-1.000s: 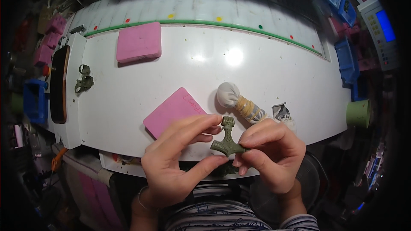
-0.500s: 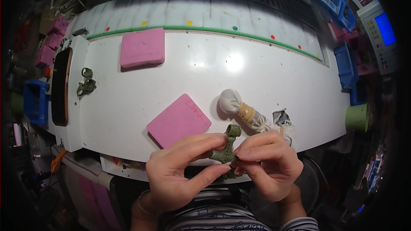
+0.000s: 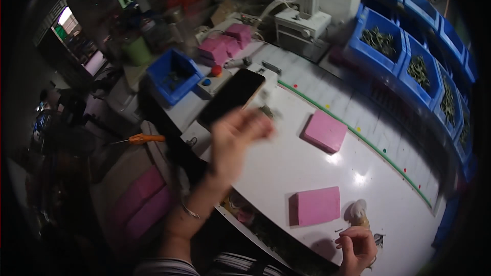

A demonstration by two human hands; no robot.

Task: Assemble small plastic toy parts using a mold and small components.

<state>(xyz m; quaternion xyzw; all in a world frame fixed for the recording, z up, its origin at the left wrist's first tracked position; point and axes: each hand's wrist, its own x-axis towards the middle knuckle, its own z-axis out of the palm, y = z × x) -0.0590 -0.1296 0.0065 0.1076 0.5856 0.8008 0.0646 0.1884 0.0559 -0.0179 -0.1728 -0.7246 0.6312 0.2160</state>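
My left hand reaches over the left part of the white table, beside a black phone-like slab. Motion smears its fingers, so I cannot tell whether they hold anything. Just past the fingertips is a blurred olive-green piece. At the lower right, my right hand is loosely curled, thumb and forefinger apart, with nothing visible between them. It overlaps a white cloth-wrapped tool bound with tan bands. A tiny dark sliver shows near its fingertips. Close by lies a pink block.
Another pink block rests near the green strip. Blue bins of green pieces line the far right. At left are a blue bin, a red button and an orange-handled tool.
The view has swung left. My hands have come apart: the left has moved to the table's left side, the right stays by the wrapped tool. The ornate green piece no longer shows between them.
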